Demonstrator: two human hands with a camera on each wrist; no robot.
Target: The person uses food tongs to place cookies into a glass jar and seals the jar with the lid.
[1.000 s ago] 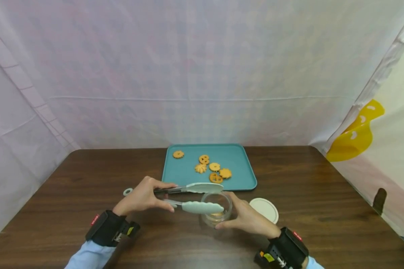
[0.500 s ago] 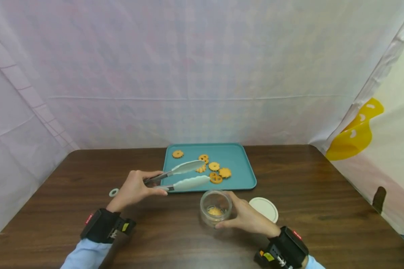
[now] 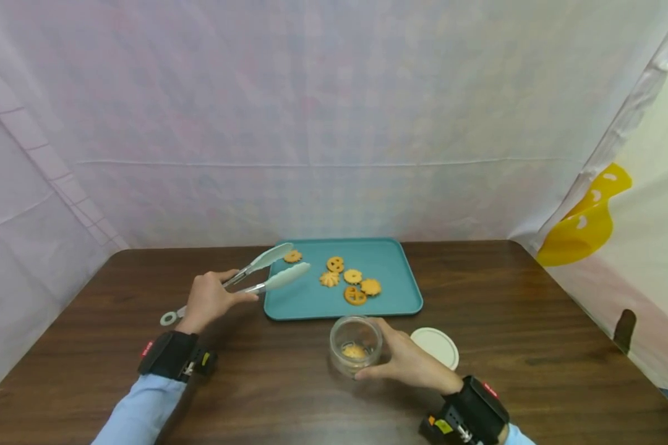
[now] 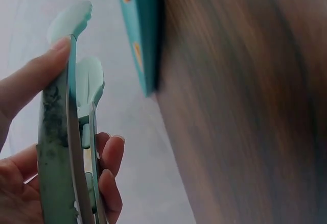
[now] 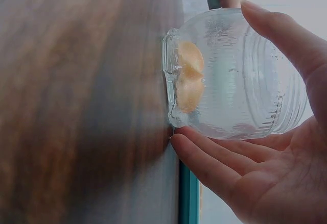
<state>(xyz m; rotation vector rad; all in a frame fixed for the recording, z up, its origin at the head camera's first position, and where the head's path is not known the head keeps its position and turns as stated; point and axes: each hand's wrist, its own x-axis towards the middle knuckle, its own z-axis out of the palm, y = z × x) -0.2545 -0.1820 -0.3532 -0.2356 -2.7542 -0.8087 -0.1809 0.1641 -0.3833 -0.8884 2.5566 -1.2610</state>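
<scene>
My left hand (image 3: 208,301) grips a pair of tongs (image 3: 282,276) with pale mint tips. The tips are spread and hang over the left side of the blue tray (image 3: 389,253), close to a round cookie (image 3: 292,256) in its far left corner. In the left wrist view, thumb and fingers wrap the metal arms of the tongs (image 4: 64,132). A clear glass jar (image 3: 342,334) stands upright on the table with a cookie (image 5: 190,76) at its bottom. My right hand (image 3: 403,358) holds the jar from the right, thumb on one side, fingers on the other.
Several cookies lie grouped on the tray, among them a pretzel-shaped one (image 3: 355,295) and a flower-shaped one (image 3: 329,279). A round white lid (image 3: 435,347) rests on the wooden table (image 3: 512,321) right of the jar. A pale curtain (image 3: 312,123) hangs behind the table.
My left hand has carried the tongs from over the jar to the left and away, up to the tray's left side. The right hand and the jar have stayed in place.
</scene>
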